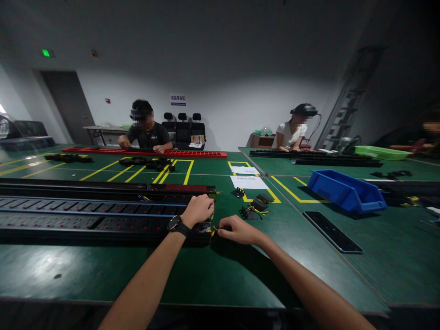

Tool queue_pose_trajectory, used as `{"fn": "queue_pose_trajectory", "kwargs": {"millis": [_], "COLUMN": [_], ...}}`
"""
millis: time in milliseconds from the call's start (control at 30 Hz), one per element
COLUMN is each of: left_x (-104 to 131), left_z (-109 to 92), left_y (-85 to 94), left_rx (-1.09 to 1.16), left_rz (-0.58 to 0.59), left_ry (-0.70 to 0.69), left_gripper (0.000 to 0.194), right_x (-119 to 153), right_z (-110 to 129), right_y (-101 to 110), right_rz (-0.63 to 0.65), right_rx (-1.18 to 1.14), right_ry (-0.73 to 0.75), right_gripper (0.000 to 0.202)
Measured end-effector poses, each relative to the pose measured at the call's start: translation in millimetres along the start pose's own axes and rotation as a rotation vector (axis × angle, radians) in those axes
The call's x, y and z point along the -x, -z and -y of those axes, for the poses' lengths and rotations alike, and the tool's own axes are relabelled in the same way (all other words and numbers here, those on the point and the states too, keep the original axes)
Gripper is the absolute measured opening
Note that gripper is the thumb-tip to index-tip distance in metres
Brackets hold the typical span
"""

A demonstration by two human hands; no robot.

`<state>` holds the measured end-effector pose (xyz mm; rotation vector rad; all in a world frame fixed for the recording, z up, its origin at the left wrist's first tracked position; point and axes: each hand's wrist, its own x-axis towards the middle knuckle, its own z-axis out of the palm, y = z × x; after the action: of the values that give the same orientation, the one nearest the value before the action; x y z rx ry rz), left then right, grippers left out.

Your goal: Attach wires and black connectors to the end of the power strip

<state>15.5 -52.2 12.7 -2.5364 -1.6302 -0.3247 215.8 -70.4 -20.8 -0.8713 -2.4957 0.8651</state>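
Note:
Long black power strips (130,223) with rows of sockets and red dots lie side by side on the green table to the left. My left hand (197,209), with a black watch on the wrist, rests closed over their right end, its fingers curled down out of sight. Just right of that end, my right hand (237,230) is closed in a pinch on a yellow wire (213,230) that comes out of the nearest strip. Small black parts with yellow wires (259,205) lie beyond my right hand.
A blue bin (347,190) and a phone (332,231) lie to the right. White paper sheets (248,182) sit past the small parts. Across the table, one person (149,133) works at a red rail (192,154), another (292,130) at black strips. A green tray (381,152) stands far right.

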Motion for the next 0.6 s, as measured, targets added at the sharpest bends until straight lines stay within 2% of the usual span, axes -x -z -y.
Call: {"fn": "queue_pose_trajectory", "kwargs": {"millis": [600], "left_x": [-0.2], "left_z": [-0.6], "left_y": [0.0], "left_rx": [-0.007], "left_rz": [0.001], "left_ry": [0.002], "left_gripper": [0.031], "right_x": [-1.1], "right_z": [1.2], "right_y": [3.1], "right_rz": [0.062], "right_rx": [-0.023], "right_ry": [-0.014], "right_gripper": [0.023]}}
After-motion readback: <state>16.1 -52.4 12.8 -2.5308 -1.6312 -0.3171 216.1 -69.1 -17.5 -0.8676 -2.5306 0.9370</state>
